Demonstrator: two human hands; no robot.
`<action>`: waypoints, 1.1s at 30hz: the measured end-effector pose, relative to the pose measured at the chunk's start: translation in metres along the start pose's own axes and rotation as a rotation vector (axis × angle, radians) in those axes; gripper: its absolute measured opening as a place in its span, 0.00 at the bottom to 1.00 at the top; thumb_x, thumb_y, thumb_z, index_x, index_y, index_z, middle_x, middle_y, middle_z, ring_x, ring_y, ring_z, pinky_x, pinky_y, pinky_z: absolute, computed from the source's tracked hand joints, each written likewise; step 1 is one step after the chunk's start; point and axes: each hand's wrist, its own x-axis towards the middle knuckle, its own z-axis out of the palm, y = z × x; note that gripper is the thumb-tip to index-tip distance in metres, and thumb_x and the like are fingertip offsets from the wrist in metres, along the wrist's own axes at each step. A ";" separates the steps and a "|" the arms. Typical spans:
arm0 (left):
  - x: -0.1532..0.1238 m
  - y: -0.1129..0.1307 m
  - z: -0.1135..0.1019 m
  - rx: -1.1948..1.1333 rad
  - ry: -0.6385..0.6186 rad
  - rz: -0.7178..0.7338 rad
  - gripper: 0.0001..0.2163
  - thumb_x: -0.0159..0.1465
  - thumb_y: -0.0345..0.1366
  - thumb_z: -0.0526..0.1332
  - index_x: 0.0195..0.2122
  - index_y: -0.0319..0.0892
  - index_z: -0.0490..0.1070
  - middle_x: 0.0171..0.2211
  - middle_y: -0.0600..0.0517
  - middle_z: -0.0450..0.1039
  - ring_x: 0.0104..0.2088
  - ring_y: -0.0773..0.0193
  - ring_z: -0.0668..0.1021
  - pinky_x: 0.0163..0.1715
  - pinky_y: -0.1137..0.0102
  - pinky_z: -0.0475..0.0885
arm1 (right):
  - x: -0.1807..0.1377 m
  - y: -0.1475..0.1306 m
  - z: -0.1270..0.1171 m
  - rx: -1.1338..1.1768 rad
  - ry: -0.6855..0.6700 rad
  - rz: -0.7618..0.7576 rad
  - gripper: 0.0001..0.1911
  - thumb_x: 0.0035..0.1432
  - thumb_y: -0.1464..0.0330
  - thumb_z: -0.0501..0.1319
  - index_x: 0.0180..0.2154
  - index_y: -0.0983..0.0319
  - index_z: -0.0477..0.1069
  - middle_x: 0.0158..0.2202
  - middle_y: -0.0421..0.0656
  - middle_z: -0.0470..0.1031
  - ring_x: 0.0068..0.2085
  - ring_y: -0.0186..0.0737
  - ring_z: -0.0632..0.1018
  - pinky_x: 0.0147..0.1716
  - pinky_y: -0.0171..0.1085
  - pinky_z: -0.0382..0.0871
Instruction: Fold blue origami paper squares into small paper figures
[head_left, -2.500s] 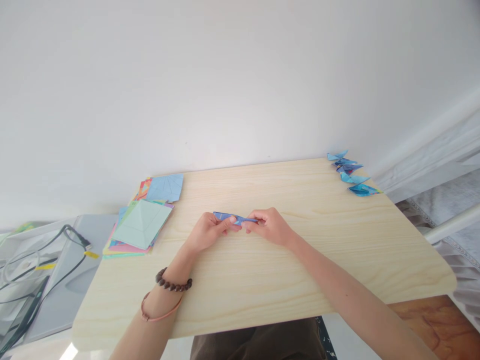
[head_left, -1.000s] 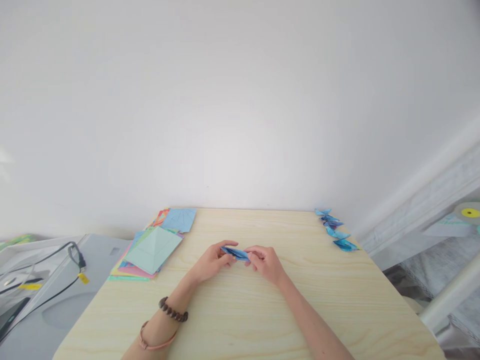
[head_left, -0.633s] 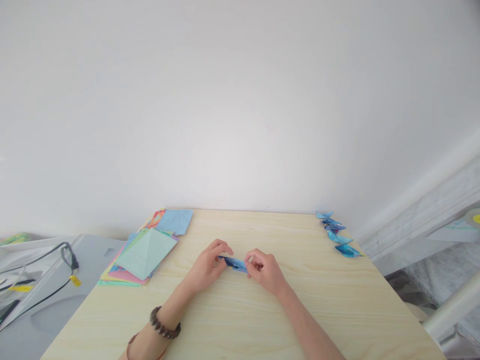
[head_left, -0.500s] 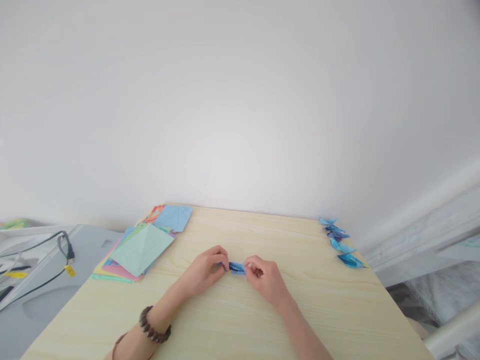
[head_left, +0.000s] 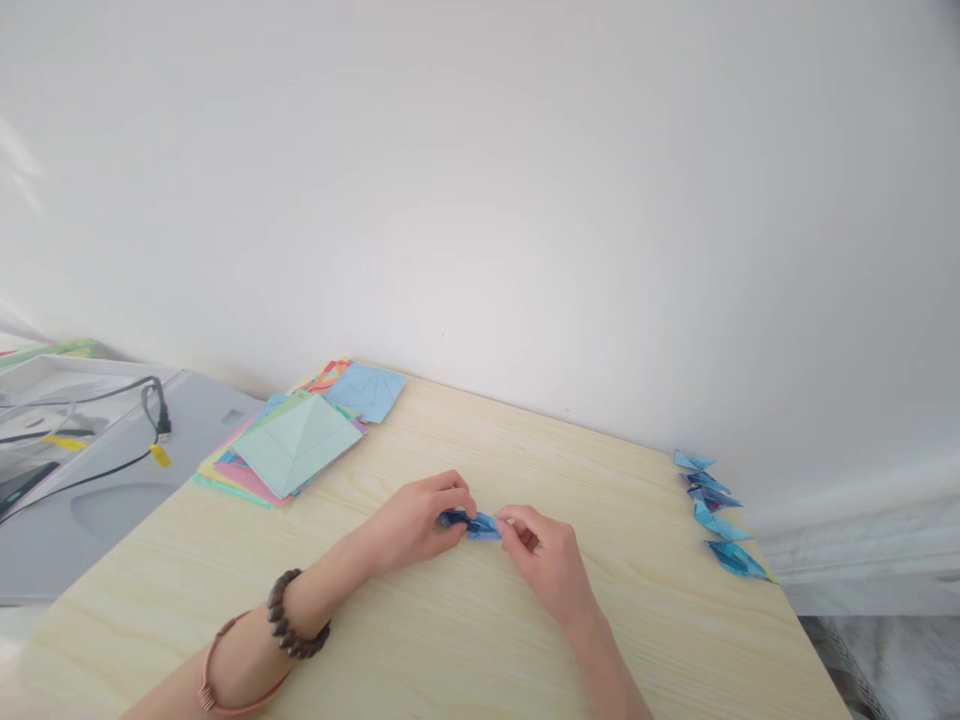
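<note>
A small folded blue paper piece (head_left: 482, 526), with darker blue creases inside, lies between my two hands over the middle of the table. My left hand (head_left: 424, 518) is closed on its left end, thumb in front and fingers behind. At the right end, my right hand (head_left: 544, 555) pinches the tip between thumb and forefinger. The fingertips hide both ends of the piece.
Pale wood table (head_left: 420, 640) against a white wall. Stacked coloured paper sheets (head_left: 296, 440) lie at the back left, a blue sheet (head_left: 369, 390) behind them. Several folded blue paper pieces (head_left: 724, 520) line the right edge. A black cable (head_left: 154, 410) lies on a grey surface at left.
The view has tilted and turned, so the table appears slanted. My left fingers now cover more of the paper's left end; my right hand still pinches the other end.
</note>
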 end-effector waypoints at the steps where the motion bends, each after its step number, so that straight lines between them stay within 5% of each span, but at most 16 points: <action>1: 0.000 0.000 0.000 0.012 -0.003 0.003 0.09 0.57 0.30 0.55 0.37 0.45 0.71 0.36 0.51 0.67 0.32 0.67 0.72 0.33 0.75 0.67 | 0.001 0.000 0.000 0.011 -0.008 0.013 0.11 0.58 0.62 0.54 0.35 0.59 0.71 0.22 0.40 0.71 0.21 0.33 0.70 0.24 0.31 0.64; 7: 0.000 0.002 0.001 0.059 0.009 -0.054 0.09 0.59 0.32 0.54 0.37 0.45 0.73 0.37 0.52 0.69 0.33 0.67 0.73 0.34 0.75 0.67 | 0.005 0.004 -0.001 0.034 -0.011 0.053 0.12 0.59 0.61 0.54 0.37 0.60 0.71 0.21 0.39 0.71 0.20 0.32 0.69 0.22 0.31 0.64; 17: 0.001 -0.006 0.007 0.033 0.107 -0.089 0.06 0.58 0.32 0.56 0.33 0.42 0.73 0.35 0.51 0.69 0.31 0.67 0.73 0.34 0.74 0.67 | 0.005 -0.016 0.001 -0.456 0.076 -0.235 0.11 0.59 0.69 0.53 0.34 0.57 0.74 0.27 0.42 0.66 0.30 0.35 0.69 0.33 0.33 0.62; 25: 0.001 -0.006 0.005 0.066 0.070 -0.101 0.06 0.58 0.33 0.57 0.32 0.42 0.73 0.34 0.52 0.68 0.31 0.67 0.72 0.33 0.74 0.67 | 0.009 -0.021 0.003 -0.448 0.091 -0.217 0.08 0.58 0.71 0.54 0.33 0.58 0.72 0.38 0.42 0.69 0.33 0.33 0.71 0.36 0.32 0.64; 33: 0.000 -0.007 0.009 0.126 0.064 -0.091 0.06 0.59 0.32 0.56 0.32 0.42 0.72 0.35 0.52 0.69 0.31 0.68 0.73 0.34 0.74 0.67 | 0.016 -0.030 0.007 -0.495 -0.041 -0.147 0.07 0.56 0.70 0.56 0.34 0.55 0.71 0.43 0.39 0.70 0.37 0.34 0.73 0.36 0.33 0.65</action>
